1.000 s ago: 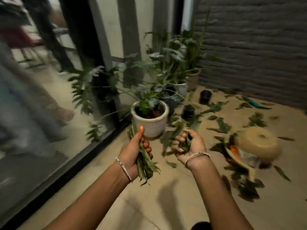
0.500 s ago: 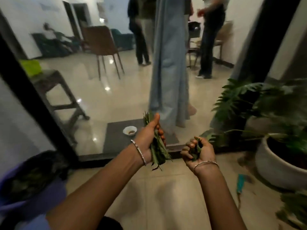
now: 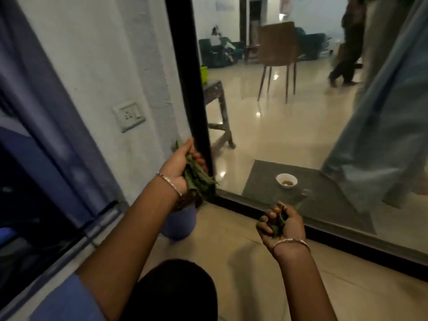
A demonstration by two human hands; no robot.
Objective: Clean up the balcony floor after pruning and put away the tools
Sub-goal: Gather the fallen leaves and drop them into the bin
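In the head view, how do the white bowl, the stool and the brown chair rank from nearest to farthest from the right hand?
1. White bowl, just beyond the right hand, behind the glass.
2. Stool, farther in, to the left.
3. Brown chair, farthest back.

Thin silver left bangle (image 3: 169,183), matching right bangle (image 3: 290,242), blue sleeve (image 3: 67,297), dark-clothed knee (image 3: 176,290), bare forearms.

Green leaf bunch (image 3: 198,181) gripped in left hand (image 3: 177,166); clump (image 3: 278,224) (smaller, crumpled) in right hand (image 3: 292,229).
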